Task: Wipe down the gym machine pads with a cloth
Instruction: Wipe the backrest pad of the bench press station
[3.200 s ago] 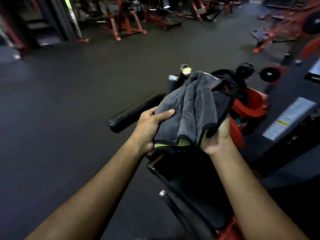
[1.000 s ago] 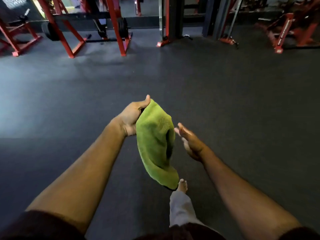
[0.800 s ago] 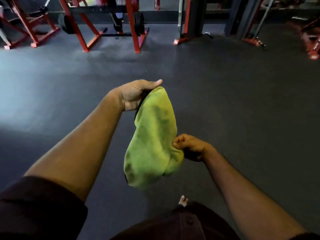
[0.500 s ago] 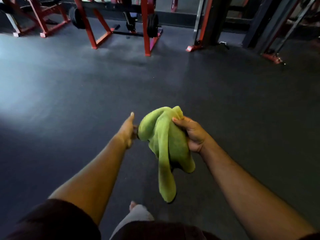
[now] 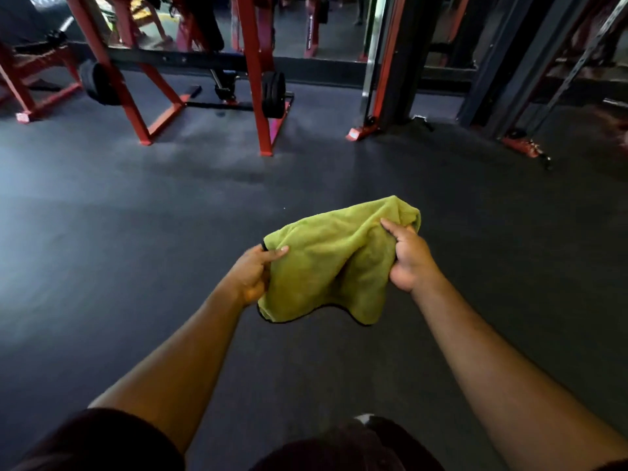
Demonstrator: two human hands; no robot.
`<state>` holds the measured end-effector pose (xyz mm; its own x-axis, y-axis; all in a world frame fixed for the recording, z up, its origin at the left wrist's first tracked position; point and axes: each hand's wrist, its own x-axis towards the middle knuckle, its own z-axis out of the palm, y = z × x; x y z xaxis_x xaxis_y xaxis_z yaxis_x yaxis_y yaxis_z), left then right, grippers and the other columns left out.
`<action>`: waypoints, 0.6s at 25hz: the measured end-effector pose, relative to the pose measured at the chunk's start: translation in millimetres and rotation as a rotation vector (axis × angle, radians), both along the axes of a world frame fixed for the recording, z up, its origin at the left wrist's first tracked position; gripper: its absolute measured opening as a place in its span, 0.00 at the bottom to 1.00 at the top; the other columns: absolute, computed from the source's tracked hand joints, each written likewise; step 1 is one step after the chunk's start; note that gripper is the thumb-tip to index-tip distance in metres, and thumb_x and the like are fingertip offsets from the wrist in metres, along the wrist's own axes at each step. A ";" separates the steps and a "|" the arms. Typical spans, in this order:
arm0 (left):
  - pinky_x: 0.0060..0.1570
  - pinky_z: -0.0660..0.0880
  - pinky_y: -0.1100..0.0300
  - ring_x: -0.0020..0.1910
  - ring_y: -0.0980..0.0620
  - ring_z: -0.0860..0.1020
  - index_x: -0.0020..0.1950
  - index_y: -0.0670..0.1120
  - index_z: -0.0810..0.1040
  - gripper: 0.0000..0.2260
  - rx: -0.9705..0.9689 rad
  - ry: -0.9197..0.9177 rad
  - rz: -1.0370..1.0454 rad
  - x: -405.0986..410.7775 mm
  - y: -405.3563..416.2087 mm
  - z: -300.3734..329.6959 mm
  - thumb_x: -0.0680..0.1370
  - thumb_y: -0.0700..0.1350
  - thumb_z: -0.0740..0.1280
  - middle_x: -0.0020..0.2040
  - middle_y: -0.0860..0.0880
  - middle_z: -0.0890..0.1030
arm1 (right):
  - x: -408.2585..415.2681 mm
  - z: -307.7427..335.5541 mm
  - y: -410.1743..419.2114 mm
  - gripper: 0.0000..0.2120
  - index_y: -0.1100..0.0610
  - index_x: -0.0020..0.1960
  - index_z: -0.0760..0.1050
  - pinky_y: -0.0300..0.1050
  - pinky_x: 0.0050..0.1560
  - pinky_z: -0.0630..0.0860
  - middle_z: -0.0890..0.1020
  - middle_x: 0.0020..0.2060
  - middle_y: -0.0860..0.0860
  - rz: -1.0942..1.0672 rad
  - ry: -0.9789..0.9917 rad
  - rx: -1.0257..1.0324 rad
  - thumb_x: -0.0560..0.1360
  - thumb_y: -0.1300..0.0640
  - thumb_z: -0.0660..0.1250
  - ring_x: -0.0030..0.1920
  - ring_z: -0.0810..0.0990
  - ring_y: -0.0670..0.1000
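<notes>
A yellow-green cloth point(image 5: 326, 266) with a thin black hem is spread between both hands, above the dark floor in the middle of the head view. My left hand point(image 5: 253, 275) pinches its left edge, thumb on top. My right hand point(image 5: 409, 258) grips the cloth's right side, with the fabric bunched under the fingers. The cloth's lower edge hangs loose. No machine pad shows close to the hands.
Dark rubber floor point(image 5: 136, 249) stretches ahead. A red rack point(image 5: 253, 73) carrying black weight plates point(image 5: 273, 93) stands at the back left. A dark upright machine column point(image 5: 397, 59) rises at the back right. My dark shorts fill the bottom edge.
The cloth, bunched and dangling from my right hand half a second ago, is now spread flat between both hands. My left hand has taken hold of its left edge.
</notes>
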<state>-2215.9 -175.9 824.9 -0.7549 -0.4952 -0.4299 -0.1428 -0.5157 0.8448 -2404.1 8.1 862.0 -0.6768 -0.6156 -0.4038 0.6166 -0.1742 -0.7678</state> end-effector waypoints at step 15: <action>0.54 0.76 0.53 0.54 0.42 0.79 0.70 0.50 0.75 0.37 -1.065 -0.654 0.034 -430.7 -396.7 -5.0 0.63 0.41 0.83 0.53 0.42 0.81 | -460.0 -26.4 -358.5 0.46 0.44 0.69 0.71 0.43 0.44 0.77 0.77 0.57 0.53 0.479 1.004 0.847 0.57 0.71 0.79 0.53 0.77 0.53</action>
